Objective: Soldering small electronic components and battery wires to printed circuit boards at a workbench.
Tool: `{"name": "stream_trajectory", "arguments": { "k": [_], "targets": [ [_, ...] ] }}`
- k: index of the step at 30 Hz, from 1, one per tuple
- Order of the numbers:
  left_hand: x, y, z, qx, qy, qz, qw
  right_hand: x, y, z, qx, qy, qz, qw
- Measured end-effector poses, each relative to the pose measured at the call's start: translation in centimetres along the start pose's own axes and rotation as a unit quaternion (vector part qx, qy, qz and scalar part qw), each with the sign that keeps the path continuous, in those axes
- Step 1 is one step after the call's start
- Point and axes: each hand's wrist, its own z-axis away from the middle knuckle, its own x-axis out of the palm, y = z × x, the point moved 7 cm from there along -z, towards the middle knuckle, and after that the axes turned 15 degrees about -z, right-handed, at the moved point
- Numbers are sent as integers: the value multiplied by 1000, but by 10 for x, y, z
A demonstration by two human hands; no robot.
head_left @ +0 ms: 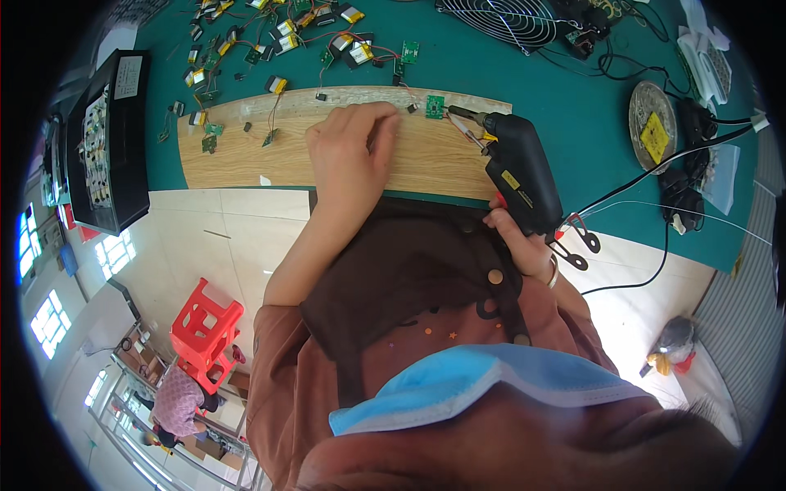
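My right hand (522, 241) is wrapped round the handle of a black soldering gun (526, 168). The gun's tip points left, at the edge of a small green circuit board (435, 106) lying on a wooden board (282, 168). My left hand (352, 139) rests on the wooden board, left of that circuit board, with its fingers curled down; whatever they may hold is hidden. Near it lie a small black part (321, 97) on a wire and another black part (412, 108). Further left, a battery cell (276, 84) is wired to a small circuit board (270, 137).
Wired batteries and circuit boards (286, 37) are heaped at the back of the green table (589, 114). A fan guard (503, 20) stands at the back right. A metal dish with a yellow sponge (654, 137) and cables lie right. A black box (110, 139) stands left.
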Motion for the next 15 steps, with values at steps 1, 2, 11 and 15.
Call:
{"name": "stream_trajectory", "arguments": {
  "k": [1,2,11,15],
  "targets": [
    [-1,5,1,33,26,11,999,1,-3,0,-2,4,-4,1000],
    [-2,9,2,63,51,22,996,1,-3,0,-2,7,-6,1000],
    [12,11,-2,87,48,22,995,-1,0,1,-19,22,35,999],
    [14,11,-1,89,61,19,994,2,1,-2,-79,-23,99,992]
  ]
}}
